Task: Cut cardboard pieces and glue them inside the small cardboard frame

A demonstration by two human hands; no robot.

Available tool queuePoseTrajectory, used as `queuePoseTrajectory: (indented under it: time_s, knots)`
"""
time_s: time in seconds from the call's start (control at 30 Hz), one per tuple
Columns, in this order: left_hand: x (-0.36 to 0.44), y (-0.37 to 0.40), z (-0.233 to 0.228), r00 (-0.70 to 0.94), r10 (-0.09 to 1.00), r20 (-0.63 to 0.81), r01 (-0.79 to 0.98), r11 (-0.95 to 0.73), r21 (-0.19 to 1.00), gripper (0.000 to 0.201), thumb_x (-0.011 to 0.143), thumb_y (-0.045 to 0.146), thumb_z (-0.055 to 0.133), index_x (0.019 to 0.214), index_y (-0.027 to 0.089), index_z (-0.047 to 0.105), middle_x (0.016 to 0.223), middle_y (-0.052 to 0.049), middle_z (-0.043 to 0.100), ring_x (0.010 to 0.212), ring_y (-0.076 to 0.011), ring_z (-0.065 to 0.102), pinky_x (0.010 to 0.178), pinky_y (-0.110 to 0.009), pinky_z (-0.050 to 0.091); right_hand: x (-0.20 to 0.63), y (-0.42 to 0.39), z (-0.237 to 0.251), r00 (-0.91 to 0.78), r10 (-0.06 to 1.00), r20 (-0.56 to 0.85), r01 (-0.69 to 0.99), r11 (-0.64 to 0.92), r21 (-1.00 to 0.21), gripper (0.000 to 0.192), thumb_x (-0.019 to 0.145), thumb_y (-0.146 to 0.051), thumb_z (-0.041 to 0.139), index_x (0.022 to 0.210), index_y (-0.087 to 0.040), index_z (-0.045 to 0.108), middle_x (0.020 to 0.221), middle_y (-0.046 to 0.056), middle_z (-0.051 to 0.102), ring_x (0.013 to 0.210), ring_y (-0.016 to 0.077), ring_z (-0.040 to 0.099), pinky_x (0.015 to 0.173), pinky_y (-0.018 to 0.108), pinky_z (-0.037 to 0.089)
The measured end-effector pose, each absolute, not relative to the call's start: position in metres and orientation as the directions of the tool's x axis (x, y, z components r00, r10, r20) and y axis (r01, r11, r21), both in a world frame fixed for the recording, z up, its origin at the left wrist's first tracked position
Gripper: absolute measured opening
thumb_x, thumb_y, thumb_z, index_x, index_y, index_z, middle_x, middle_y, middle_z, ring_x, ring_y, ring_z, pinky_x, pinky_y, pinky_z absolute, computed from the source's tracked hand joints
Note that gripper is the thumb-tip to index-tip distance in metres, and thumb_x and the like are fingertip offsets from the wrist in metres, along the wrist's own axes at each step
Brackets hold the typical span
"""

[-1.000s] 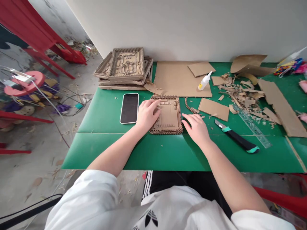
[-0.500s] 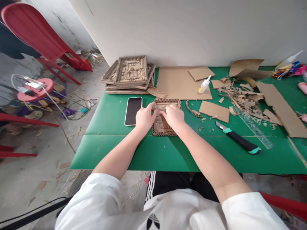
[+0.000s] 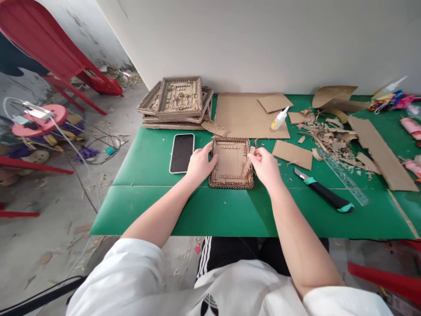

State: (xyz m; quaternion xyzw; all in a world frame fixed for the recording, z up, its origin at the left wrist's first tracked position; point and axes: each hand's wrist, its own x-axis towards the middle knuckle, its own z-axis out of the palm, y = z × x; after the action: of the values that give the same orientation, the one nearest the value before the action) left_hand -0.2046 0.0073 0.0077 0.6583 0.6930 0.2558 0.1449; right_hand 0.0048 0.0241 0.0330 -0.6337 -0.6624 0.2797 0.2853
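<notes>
A small square cardboard frame (image 3: 231, 163) with a corrugated border lies on the green table (image 3: 210, 210) in front of me. My left hand (image 3: 200, 162) rests on its left edge, thumb on the border. My right hand (image 3: 265, 165) is at the frame's right edge, fingers pinched on a small cardboard strip (image 3: 252, 150). A black phone (image 3: 182, 152) lies face up just left of my left hand.
A stack of finished cardboard frames (image 3: 177, 100) sits at the back left. Behind the frame lie a cardboard sheet (image 3: 245, 115) and a glue bottle (image 3: 280, 118). To the right: a cardboard piece (image 3: 292, 154), utility knife (image 3: 324, 195), clear ruler (image 3: 345, 177), scraps (image 3: 332, 131). Red chairs (image 3: 49, 52) stand left.
My right hand moved from the table right of the frame onto the frame's middle, then back to its right edge, now pinching a small strip. My left hand stayed on the left edge.
</notes>
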Motion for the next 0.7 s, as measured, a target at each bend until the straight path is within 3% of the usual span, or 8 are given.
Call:
queuePoseTrajectory:
  time_s: [0.07, 0.17, 0.23, 0.3, 0.4, 0.5, 0.6, 0.7]
  knots:
    - [-0.198, 0.007, 0.007, -0.100, 0.989, 0.108, 0.692, -0.009, 0.721, 0.054, 0.079, 0.026, 0.057, 0.130, 0.018, 0.046, 0.122, -0.013, 0.061, 0.112, -0.0272, 0.056, 0.097, -0.045, 0.044, 0.013, 0.013, 0.028, -0.059, 0.998, 0.000, 0.610, 0.036, -0.792, 0.016, 0.078, -0.037, 0.054, 0.076, -0.022, 0.052, 0.079, 0.004, 0.066, 0.084, 0.0222, 0.064, 0.074, 0.032, 0.046]
    - [-0.185, 0.007, 0.010, -0.144, 0.986, 0.082, 0.271, -0.041, 0.962, 0.066, 0.074, 0.025, 0.062, 0.135, 0.025, 0.036, 0.140, -0.011, 0.044, 0.104, -0.0227, 0.061, 0.087, -0.038, 0.052, 0.014, 0.004, 0.022, -0.002, 1.000, 0.011, 0.431, 0.011, -0.902, 0.019, 0.075, -0.040, 0.055, 0.072, -0.022, 0.048, 0.083, 0.004, 0.067, 0.089, 0.0228, 0.064, 0.079, 0.034, 0.047]
    - [-0.178, 0.006, 0.021, -0.153, 0.982, 0.111, 0.111, -0.095, 0.989, 0.078, 0.071, 0.023, 0.066, 0.139, 0.029, 0.028, 0.145, -0.011, 0.038, 0.095, -0.0192, 0.065, 0.079, -0.032, 0.055, 0.017, 0.003, 0.019, 0.057, 0.998, 0.030, 0.279, 0.013, -0.960, 0.022, 0.073, -0.042, 0.057, 0.071, -0.022, 0.048, 0.090, 0.006, 0.068, 0.092, 0.0228, 0.064, 0.082, 0.036, 0.048]
    - [-0.172, 0.003, 0.039, -0.144, 0.962, 0.232, 0.183, -0.204, 0.962, 0.085, 0.070, 0.020, 0.066, 0.142, 0.030, 0.021, 0.141, -0.012, 0.043, 0.091, -0.0169, 0.066, 0.078, -0.028, 0.056, 0.023, 0.004, 0.017, 0.111, 0.992, 0.067, 0.123, 0.053, -0.991, 0.024, 0.071, -0.043, 0.060, 0.073, -0.021, 0.050, 0.099, 0.007, 0.068, 0.099, 0.0224, 0.063, 0.087, 0.037, 0.048]
    - [-0.166, -0.007, 0.071, -0.046, 0.867, 0.496, 0.513, -0.405, 0.757, 0.076, 0.079, 0.019, 0.058, 0.144, 0.028, 0.019, 0.134, -0.010, 0.051, 0.096, -0.0164, 0.064, 0.086, -0.029, 0.053, 0.041, 0.002, 0.011, 0.215, 0.971, 0.105, -0.056, 0.120, -0.991, 0.026, 0.070, -0.043, 0.063, 0.074, -0.021, 0.051, 0.108, 0.008, 0.067, 0.105, 0.0205, 0.061, 0.092, 0.038, 0.047]
    - [-0.160, -0.018, 0.086, 0.222, 0.686, 0.693, 0.733, -0.586, 0.345, 0.053, 0.087, 0.014, 0.046, 0.138, 0.027, 0.038, 0.136, -0.007, 0.050, 0.119, -0.0197, 0.054, 0.102, -0.033, 0.045, 0.060, -0.005, 0.003, 0.300, 0.949, 0.096, -0.108, 0.134, -0.985, 0.027, 0.068, -0.041, 0.066, 0.071, -0.021, 0.048, 0.099, 0.007, 0.068, 0.098, 0.0192, 0.063, 0.090, 0.038, 0.048]
    - [-0.154, -0.025, 0.074, 0.503, 0.613, 0.610, 0.753, -0.657, 0.039, 0.050, 0.087, 0.008, 0.042, 0.132, 0.029, 0.047, 0.135, -0.008, 0.051, 0.123, -0.0212, 0.051, 0.102, -0.035, 0.044, 0.073, -0.013, -0.005, 0.324, 0.943, 0.077, -0.061, 0.102, -0.993, 0.026, 0.069, -0.041, 0.065, 0.072, -0.021, 0.049, 0.094, 0.006, 0.069, 0.093, 0.0193, 0.064, 0.088, 0.038, 0.049]
    - [-0.151, -0.030, 0.054, 0.609, 0.626, 0.488, 0.735, -0.676, -0.050, 0.054, 0.087, 0.006, 0.039, 0.133, 0.034, 0.046, 0.131, -0.010, 0.054, 0.120, -0.0236, 0.054, 0.098, -0.039, 0.047, 0.080, -0.018, -0.008, 0.331, 0.942, 0.059, -0.017, 0.069, -0.997, 0.027, 0.070, -0.044, 0.063, 0.073, -0.021, 0.049, 0.092, 0.006, 0.069, 0.094, 0.0204, 0.064, 0.088, 0.038, 0.049]
